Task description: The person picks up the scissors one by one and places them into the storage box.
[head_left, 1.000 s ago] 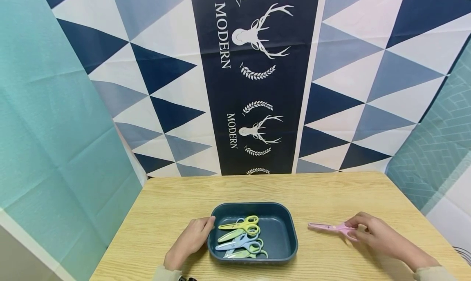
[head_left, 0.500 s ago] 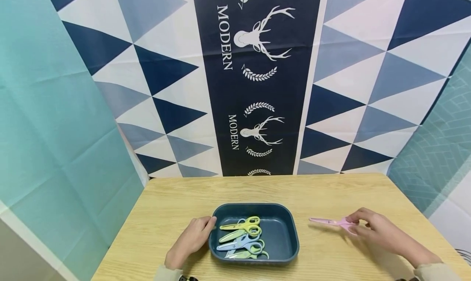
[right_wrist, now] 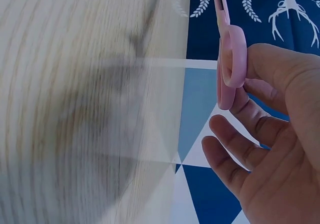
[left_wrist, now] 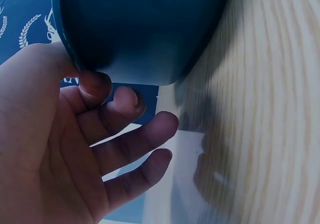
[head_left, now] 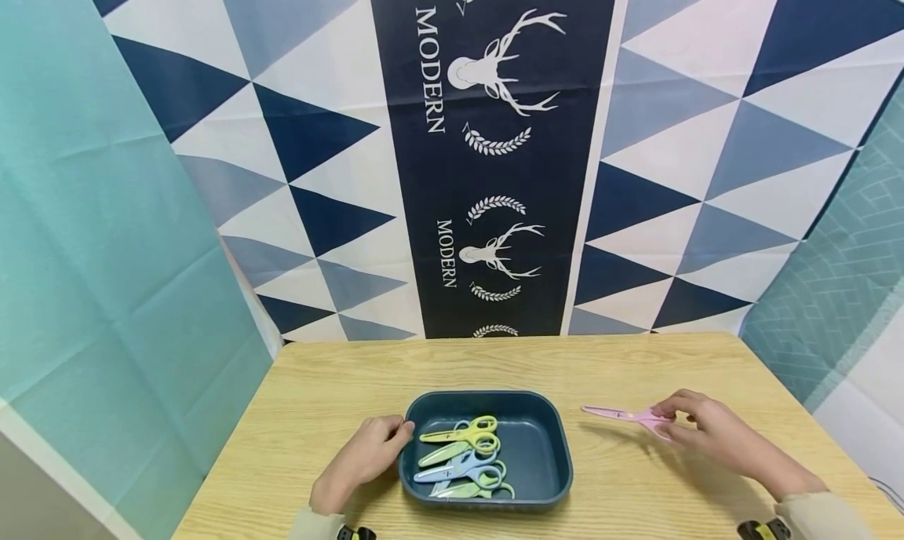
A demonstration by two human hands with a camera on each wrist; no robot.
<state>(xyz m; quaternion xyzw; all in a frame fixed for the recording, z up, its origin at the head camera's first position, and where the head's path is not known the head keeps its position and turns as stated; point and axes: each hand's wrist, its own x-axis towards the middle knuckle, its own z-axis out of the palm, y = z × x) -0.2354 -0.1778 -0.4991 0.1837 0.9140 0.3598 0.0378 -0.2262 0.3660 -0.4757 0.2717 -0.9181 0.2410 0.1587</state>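
Observation:
Raised over the wooden table, the pink scissors (head_left: 631, 417) point left, their blades together. My right hand (head_left: 706, 426) pinches them by the handle loops; in the right wrist view thumb and fingers close on the pink handles (right_wrist: 234, 58), other fingers loosely bent. To the left sits a dark blue rectangular bin (head_left: 540, 461). My left hand (head_left: 367, 454) grips its left rim between thumb and index finger, the remaining fingers curved outside the wall, as the left wrist view shows. Inside the bin lie yellow scissors (head_left: 461, 436), light blue scissors (head_left: 459, 471) and green scissors (head_left: 469, 489), overlapping in its left half.
The wooden table (head_left: 339, 375) reaches back to a wall hanging (head_left: 494, 171) with triangles and deer heads. Pale teal sheets (head_left: 106, 249) enclose the left side. Grey cables (head_left: 888, 493) show at the right edge.
My right hand has lifted the pink scissors off the table and shifted them slightly left and away from me. The left hand stays at the bin's rim.

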